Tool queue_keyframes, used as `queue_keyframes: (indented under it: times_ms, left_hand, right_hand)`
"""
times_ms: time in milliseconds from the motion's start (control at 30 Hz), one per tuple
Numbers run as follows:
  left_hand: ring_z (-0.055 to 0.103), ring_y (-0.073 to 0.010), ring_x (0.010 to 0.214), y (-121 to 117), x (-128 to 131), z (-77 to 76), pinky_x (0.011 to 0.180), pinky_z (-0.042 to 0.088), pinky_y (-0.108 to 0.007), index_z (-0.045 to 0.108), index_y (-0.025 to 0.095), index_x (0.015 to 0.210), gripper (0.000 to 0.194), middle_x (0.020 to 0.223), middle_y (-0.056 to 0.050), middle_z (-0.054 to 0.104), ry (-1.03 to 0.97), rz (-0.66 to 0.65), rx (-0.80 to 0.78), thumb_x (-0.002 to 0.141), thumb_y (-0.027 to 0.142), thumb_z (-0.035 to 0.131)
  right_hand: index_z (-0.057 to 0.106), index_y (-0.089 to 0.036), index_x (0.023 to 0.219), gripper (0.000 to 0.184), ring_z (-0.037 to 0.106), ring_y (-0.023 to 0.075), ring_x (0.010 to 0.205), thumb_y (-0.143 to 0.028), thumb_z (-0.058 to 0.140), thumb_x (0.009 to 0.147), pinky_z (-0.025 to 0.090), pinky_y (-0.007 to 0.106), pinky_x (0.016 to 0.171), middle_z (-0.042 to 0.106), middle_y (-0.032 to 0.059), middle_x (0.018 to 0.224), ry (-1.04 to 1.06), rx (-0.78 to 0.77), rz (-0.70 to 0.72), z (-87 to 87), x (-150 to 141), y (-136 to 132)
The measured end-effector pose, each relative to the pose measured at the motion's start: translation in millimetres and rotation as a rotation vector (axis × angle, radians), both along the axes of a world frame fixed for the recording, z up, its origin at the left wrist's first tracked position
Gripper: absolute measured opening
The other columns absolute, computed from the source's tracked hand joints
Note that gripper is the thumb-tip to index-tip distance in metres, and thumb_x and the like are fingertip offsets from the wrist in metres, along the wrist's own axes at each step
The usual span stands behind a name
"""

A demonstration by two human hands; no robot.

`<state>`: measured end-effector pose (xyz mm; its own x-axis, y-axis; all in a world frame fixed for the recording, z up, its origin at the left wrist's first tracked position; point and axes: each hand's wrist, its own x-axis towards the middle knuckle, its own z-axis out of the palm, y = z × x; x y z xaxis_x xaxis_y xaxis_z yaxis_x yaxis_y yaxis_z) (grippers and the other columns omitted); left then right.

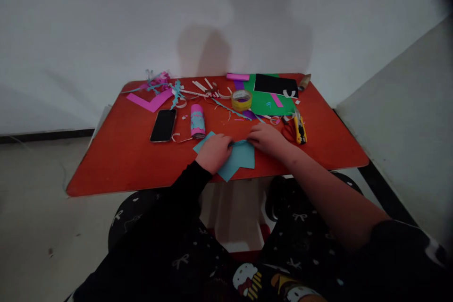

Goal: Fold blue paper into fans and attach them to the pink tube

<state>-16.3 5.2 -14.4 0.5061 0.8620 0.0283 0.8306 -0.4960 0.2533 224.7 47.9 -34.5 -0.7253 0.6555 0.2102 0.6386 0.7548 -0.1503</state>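
Note:
Light blue paper (245,155) lies near the front edge of the table, with corners pointing several ways; I cannot tell whether it is one sheet or two. My left hand (214,153) rests over its left part, fingers curled and closed at the upper folded edge. At the right end of that same edge, my right hand (268,138) pinches the paper between thumb and fingers. A pink tube with a torn blue band (197,121) stands just beyond my left hand. Close to my right hand lies a yellow box cutter (300,128).
The red table (116,160) backs onto a wall. A phone (163,125) lies at left, near pink paper (151,102) and scraps. A yellow tape roll (241,100), green paper (272,105) and a black sheet (276,85) lie behind. Scissors (288,131) sit beside the cutter.

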Motion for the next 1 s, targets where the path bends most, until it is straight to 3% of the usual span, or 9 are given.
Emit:
queue_keyframes:
  times_ms: [267, 500, 767, 1000]
  left_hand:
    - [0.065, -0.0253, 0.1, -6.7, 9.8, -0.6, 0.09, 0.045, -0.038, 0.069, 0.014, 0.103, 0.02, 0.1, -0.013, 0.071, 0.046, 0.032, 0.083, 0.096, 0.017, 0.051]
    - [0.063, -0.0251, 0.096, -6.3, 8.4, -2.1, 0.086, 0.043, -0.039, 0.068, 0.016, 0.097, 0.019, 0.097, -0.012, 0.068, 0.094, -0.027, 0.134, 0.097, 0.019, 0.049]
    - [0.063, -0.0265, 0.093, -12.3, 7.2, -1.7, 0.082, 0.043, -0.041, 0.071, 0.018, 0.093, 0.02, 0.094, -0.01, 0.069, 0.162, -0.037, 0.171, 0.098, 0.02, 0.052]
    - [0.062, -0.0294, 0.1, -32.0, 9.3, 2.5, 0.083, 0.041, -0.043, 0.071, 0.016, 0.106, 0.02, 0.098, -0.013, 0.069, 0.214, -0.068, 0.196, 0.097, 0.015, 0.053]
  right_hand:
    - [0.077, -0.017, 0.091, 0.022, 0.059, 0.0221, 0.085, -0.022, 0.057, 0.097, 0.042, 0.035, 0.079, 0.072, 0.0095, 0.09, -0.023, 0.109, 0.111, -2.2, 4.2, 5.6]
    - [0.074, -0.018, 0.087, 0.028, 0.054, 0.0204, 0.08, -0.022, 0.05, 0.101, 0.04, 0.033, 0.076, 0.07, 0.0081, 0.084, -0.012, 0.233, 0.203, -9.0, 7.2, 8.8]
    - [0.077, -0.022, 0.092, 0.028, 0.056, 0.0195, 0.078, -0.023, 0.052, 0.102, 0.042, 0.033, 0.074, 0.071, 0.0071, 0.082, 0.062, 0.192, 0.241, -15.1, 11.1, 12.3]
    - [0.077, -0.021, 0.116, 0.029, 0.063, 0.0211, 0.089, -0.015, 0.054, 0.099, 0.047, 0.036, 0.082, 0.076, 0.0114, 0.102, 0.005, 0.125, 0.221, -15.0, 19.8, -4.4]
